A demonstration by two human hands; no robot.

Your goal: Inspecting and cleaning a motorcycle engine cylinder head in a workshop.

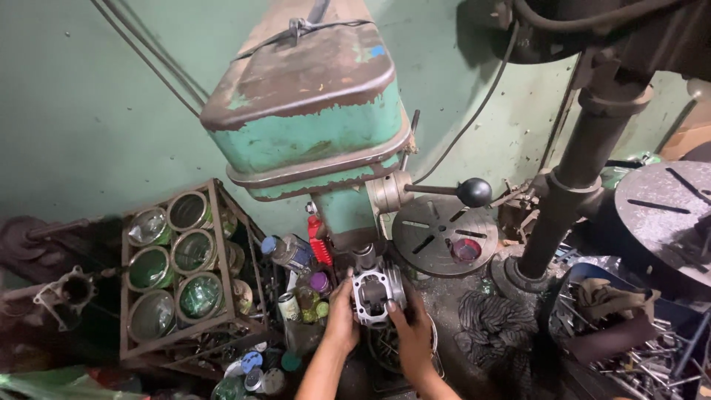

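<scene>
Bare cast-metal engine part (374,295), rusty chipped-paint drill press (311,111), dark cloth rag (492,318)

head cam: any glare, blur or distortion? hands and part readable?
Head view: dim and uneven, lower left and right edge in deep shadow; wide-angle bending tilts the green drill press and the column. The left hand, right hand and grey metal casting between them are fairly sharp; no strong glare.

Under a worn green drill press (311,111), the left hand (342,317) and right hand (409,333) grip a grey cast-metal engine part (372,292) from both sides. A rusty rack of green tins (178,270) stands left, with a slotted round metal plate (443,233) to the right.
</scene>
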